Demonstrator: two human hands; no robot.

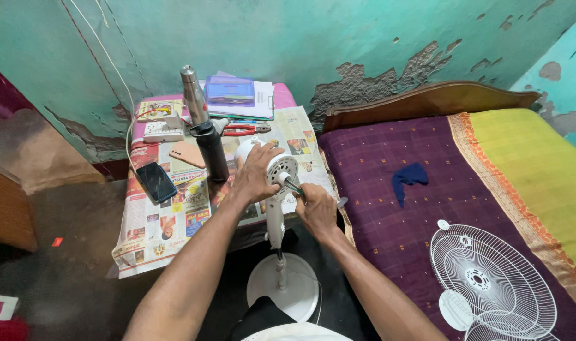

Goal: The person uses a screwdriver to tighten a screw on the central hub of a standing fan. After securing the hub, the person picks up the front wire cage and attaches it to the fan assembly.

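Note:
A white pedestal fan without its guards stands on the floor on a round base [283, 287]. Its motor head [282, 168] sits level with the table edge. My left hand [255, 172] rests over the top and left side of the motor head, gripping it. My right hand [314, 207] is closed around a screwdriver [294, 187] with a green-and-dark handle, its tip pointing into the front of the motor head. A white wire fan guard [490, 278] lies on the purple bedspread to the right.
A small table [155, 237] covered in newspaper holds a steel bottle [194, 95], a black bottle [213, 151], two phones [156, 182], red pliers [245, 130], a white power strip [163, 131] and stacked books [237, 95]. A bed [389, 164] with a blue cloth [408, 178] fills the right.

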